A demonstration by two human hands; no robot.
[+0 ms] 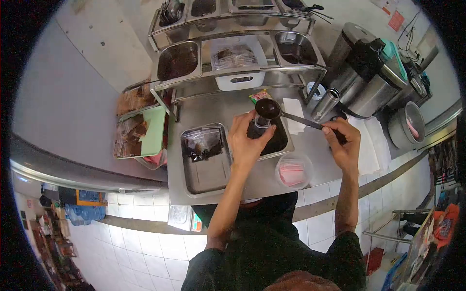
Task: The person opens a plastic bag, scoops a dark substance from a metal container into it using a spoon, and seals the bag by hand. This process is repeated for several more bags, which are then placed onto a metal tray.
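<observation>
My right hand [342, 141] grips the long dark handle of a ladle [268, 108], whose round bowl holds dark brown liquid. Between the fingers and thumb of my left hand [246, 139] is a small clear plastic bag [262, 123], right under the ladle's bowl; its exact shape is partly hidden. Beneath both hands stands a steel pan of dark sauce [277, 144], partly covered by my left hand. To the left, a steel tray [208, 175] carries filled dark sachets [203, 144]. A round clear tub [309, 173] with pink-edged plastic bags [291, 173] is at the front.
A steel rack [233, 74] with several pans and a white basket [239, 82] rises behind. Large steel urns [383, 87] and a metal pot [407, 127] stand right, near a steel cylinder [327, 105]. A green tray [154, 131] and packed sachets lie left.
</observation>
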